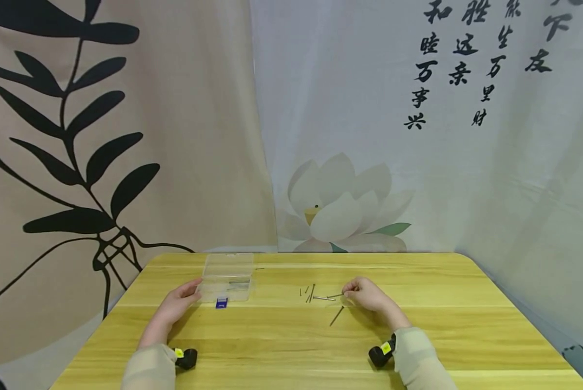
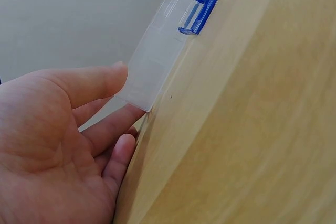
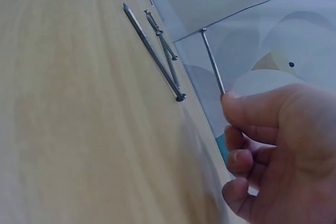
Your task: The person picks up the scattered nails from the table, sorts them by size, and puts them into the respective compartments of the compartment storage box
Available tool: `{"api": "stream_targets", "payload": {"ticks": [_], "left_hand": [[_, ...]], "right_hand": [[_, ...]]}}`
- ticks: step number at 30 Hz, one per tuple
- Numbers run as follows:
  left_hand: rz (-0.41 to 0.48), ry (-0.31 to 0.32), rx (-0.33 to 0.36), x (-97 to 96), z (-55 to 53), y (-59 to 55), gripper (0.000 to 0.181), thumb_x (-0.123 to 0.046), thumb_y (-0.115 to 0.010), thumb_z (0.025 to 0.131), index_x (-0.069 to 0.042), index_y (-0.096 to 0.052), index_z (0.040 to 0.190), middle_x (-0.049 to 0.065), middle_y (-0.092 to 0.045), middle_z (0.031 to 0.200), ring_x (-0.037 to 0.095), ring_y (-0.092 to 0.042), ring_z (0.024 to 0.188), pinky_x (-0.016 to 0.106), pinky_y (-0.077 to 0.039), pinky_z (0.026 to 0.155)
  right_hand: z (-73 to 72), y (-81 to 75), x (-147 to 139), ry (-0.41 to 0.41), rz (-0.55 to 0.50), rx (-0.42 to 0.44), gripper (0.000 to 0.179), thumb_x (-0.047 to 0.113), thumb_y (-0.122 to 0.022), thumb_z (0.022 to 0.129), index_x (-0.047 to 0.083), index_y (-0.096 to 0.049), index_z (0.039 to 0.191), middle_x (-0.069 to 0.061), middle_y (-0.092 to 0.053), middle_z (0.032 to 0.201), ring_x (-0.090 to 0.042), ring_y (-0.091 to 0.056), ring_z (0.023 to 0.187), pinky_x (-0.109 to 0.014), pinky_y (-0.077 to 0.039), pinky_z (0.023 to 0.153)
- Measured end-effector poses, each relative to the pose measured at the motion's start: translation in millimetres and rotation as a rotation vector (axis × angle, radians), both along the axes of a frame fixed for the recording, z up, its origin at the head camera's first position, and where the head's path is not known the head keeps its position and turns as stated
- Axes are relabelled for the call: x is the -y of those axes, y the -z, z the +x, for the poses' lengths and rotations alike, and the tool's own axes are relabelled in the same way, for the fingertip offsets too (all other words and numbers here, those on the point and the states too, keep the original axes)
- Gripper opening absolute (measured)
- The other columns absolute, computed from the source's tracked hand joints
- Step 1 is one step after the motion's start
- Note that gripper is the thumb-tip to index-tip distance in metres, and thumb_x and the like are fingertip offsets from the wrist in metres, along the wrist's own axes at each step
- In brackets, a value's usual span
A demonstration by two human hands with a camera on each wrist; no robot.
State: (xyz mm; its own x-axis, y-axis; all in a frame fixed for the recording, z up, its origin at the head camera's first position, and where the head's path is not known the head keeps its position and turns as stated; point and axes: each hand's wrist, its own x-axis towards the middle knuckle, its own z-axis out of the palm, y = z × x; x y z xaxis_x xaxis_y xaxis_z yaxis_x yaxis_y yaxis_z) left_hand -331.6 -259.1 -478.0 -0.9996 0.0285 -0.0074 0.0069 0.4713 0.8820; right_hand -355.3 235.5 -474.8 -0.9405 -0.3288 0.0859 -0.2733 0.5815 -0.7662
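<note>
A clear plastic box (image 1: 225, 292) with a blue latch (image 2: 200, 15) lies on the table, its lid (image 1: 229, 265) folded back. My left hand (image 1: 181, 299) holds the box by its left end, with the thumb (image 2: 100, 81) at the wall and fingers at the lower corner. A few thin metal pieces (image 1: 239, 281) show inside the box. Between thumb and fingertips, my right hand (image 1: 366, 294) pinches one end of a nail (image 3: 212, 59), lifted off the tabletop; its head points away from the hand. The other fingers are curled.
On the wooden table (image 1: 272, 346), a long nail (image 1: 336, 316) lies nearest the right hand. Several nails of different sizes, including another nail (image 1: 324, 298), lie to its left. One small nail (image 1: 259, 268) is beside the box. A printed curtain (image 1: 198, 135) hangs behind the table.
</note>
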Motion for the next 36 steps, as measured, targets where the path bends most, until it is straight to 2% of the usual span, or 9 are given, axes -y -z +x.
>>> {"api": "stream_targets", "payload": {"ticks": [6,18,30,36], "left_hand": [[0.010,-0.007,0.007,0.5,1.3,-0.3,0.051,-0.013,-0.052,0.101,0.004,-0.036,0.147,0.034,-0.031,0.147,0.048,-0.029,0.135,0.057,-0.027,0.108],[0.008,-0.017,0.012,1.6,1.8,4.6,0.051,-0.013,-0.052,0.101,0.003,-0.036,0.147,0.034,-0.031,0.147,0.048,-0.029,0.135,0.058,-0.026,0.108],[-0.008,-0.023,0.003,2.1,2.8,2.0,0.051,-0.014,-0.052,0.101,0.004,-0.037,0.146,0.034,-0.033,0.146,0.048,-0.031,0.134,0.057,-0.027,0.108],[-0.010,-0.021,0.004,2.6,0.5,-0.3,0.051,-0.016,-0.053,0.101,0.002,-0.038,0.146,0.033,-0.033,0.146,0.047,-0.031,0.135,0.057,-0.026,0.108]], "right_hand": [[3.0,-9.3,0.3,0.054,-0.008,-0.032,0.011,0.004,-0.057,0.095,-0.001,-0.066,0.100,-0.006,-0.060,0.095,-0.019,-0.051,0.084,-0.034,-0.045,0.073],[7.3,-24.0,1.8,0.055,-0.028,-0.089,0.012,0.007,-0.056,0.098,0.000,-0.065,0.102,-0.008,-0.056,0.099,-0.020,-0.046,0.081,-0.033,-0.042,0.069],[4.4,-19.0,6.0,0.062,-0.033,-0.105,0.013,0.007,-0.057,0.097,-0.002,-0.066,0.102,-0.008,-0.055,0.096,-0.020,-0.044,0.079,-0.032,-0.040,0.067],[-1.0,-14.6,15.5,0.113,-0.052,-0.119,0.010,0.008,-0.059,0.096,0.002,-0.067,0.099,-0.007,-0.058,0.098,-0.019,-0.046,0.079,-0.032,-0.041,0.066]]}}
